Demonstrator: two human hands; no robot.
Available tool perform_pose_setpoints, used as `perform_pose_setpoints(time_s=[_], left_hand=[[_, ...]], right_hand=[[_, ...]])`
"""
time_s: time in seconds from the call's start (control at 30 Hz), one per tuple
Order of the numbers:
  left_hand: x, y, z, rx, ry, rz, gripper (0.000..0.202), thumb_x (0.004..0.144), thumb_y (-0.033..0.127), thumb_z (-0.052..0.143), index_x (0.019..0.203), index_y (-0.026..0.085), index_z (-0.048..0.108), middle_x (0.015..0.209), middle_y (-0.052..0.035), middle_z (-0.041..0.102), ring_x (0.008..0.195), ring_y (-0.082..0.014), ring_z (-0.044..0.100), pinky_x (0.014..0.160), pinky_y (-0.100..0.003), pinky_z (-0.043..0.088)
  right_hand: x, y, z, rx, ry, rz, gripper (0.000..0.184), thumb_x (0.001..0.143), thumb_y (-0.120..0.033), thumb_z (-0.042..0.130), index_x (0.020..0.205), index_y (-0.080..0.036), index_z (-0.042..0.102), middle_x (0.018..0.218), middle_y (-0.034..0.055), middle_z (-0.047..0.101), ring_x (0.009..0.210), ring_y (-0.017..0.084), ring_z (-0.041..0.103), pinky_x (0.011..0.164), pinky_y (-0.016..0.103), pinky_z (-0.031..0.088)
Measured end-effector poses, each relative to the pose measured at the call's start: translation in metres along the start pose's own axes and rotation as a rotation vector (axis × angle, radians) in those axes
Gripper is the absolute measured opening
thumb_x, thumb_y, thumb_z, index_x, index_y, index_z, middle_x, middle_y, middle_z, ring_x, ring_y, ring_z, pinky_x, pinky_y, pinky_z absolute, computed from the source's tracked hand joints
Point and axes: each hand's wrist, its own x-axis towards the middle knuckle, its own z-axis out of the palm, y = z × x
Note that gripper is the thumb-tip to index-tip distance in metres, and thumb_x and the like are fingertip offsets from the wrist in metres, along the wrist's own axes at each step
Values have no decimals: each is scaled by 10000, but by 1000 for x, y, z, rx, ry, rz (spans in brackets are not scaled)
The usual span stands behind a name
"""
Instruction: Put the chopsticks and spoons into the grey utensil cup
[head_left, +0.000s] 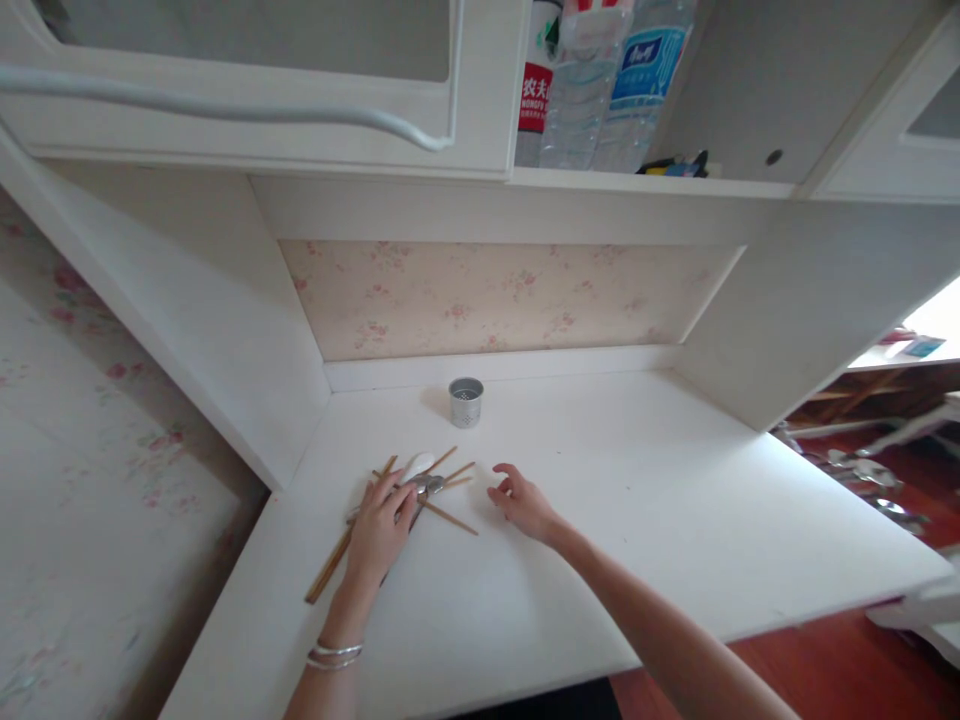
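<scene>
My left hand (381,528) lies over a loose pile of cutlery on the white counter, its fingers stretched out and touching the pile. Under and around it are wooden chopsticks (327,572) pointing several ways, a white spoon (417,465) and metal spoons (433,485). Part of the pile is hidden beneath my fingers. Just right of the chopstick tips, my right hand (523,505) hovers with bent fingers apart and nothing in them. Behind the pile stands an upright metal utensil holder (466,403) with small holes.
The white counter (637,480) is backed by a floral panel (487,300) and closed in by side panels. Overhead, a cabinet door (300,130) with a long handle hangs beside an open shelf with plastic bottles (585,90). Red flooring (795,655) shows past the front edge.
</scene>
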Motion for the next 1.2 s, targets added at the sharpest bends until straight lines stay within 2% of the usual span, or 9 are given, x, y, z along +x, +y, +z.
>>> perform_pose_setpoints(time_s=[0.1, 0.23, 0.37, 0.47, 0.6, 0.73, 0.87, 1.03, 1.2], left_hand=[[-8, -6, -1, -122, 66, -54, 239, 926, 318, 493, 1024, 222, 689, 1133, -83, 660, 1087, -224, 603, 999, -409, 465], [-15, -11, 2, -157, 156, -175, 249, 921, 337, 491, 977, 189, 684, 1004, -85, 686, 1000, -231, 625, 943, -410, 494], [-18, -12, 4, -198, 166, -189, 253, 916, 365, 490, 928, 198, 680, 949, -76, 696, 931, -224, 646, 876, -385, 524], [-18, -12, 4, -245, 147, -203, 253, 915, 371, 488, 905, 205, 678, 921, -60, 705, 879, -205, 662, 818, -345, 543], [-17, -10, 1, -252, 163, -239, 268, 920, 378, 472, 890, 206, 675, 906, -51, 713, 857, -198, 673, 775, -324, 555], [-16, -8, -2, -261, 161, -259, 266, 922, 375, 468, 874, 209, 670, 885, -41, 712, 843, -193, 675, 753, -308, 556], [-17, -8, -2, -268, 176, -299, 256, 923, 376, 472, 882, 212, 665, 892, -45, 708, 856, -207, 675, 786, -340, 549], [-16, -6, -4, -279, 165, -286, 257, 931, 373, 457, 885, 219, 657, 887, -47, 704, 847, -211, 671, 763, -350, 556], [-15, -2, -3, -253, 149, -283, 241, 921, 337, 473, 876, 201, 666, 900, -49, 700, 865, -198, 658, 808, -346, 541]], right_hand=[[22, -23, -12, -89, -69, -62, 512, 847, -354, 583, 1330, -245, 454, 948, 28, 724, 819, 179, 666, 715, 262, 442], [61, -53, -20, -208, -73, -88, 672, 861, -367, 575, 1455, -236, 287, 1062, 62, 705, 982, 229, 651, 822, 300, 437], [96, -72, -22, -315, -12, -52, 725, 890, -369, 537, 1497, -216, 171, 1211, 127, 640, 1090, 280, 610, 878, 368, 442], [111, -78, -22, -372, 20, -12, 659, 909, -411, 531, 1471, -209, 252, 1274, 148, 591, 1114, 287, 593, 909, 425, 447], [118, -76, -23, -401, 71, 29, 477, 954, -467, 461, 1334, -179, 450, 1216, 109, 611, 1045, 244, 616, 912, 461, 460], [113, -72, -29, -387, 144, 29, 360, 992, -402, 364, 1234, -187, 520, 1092, 112, 678, 987, 250, 644, 840, 390, 462], [94, -65, -41, -334, 219, -24, 326, 993, -381, 336, 1200, -217, 526, 1057, 92, 699, 943, 237, 660, 775, 319, 447], [52, -49, -56, -234, 274, -101, 318, 982, -377, 339, 1203, -219, 505, 1087, 64, 686, 751, 166, 678, 700, 276, 455], [3, -25, -61, -158, 282, -112, 335, 965, -430, 338, 1153, -216, 515, 994, 53, 695, 613, 153, 660, 641, 287, 473]])
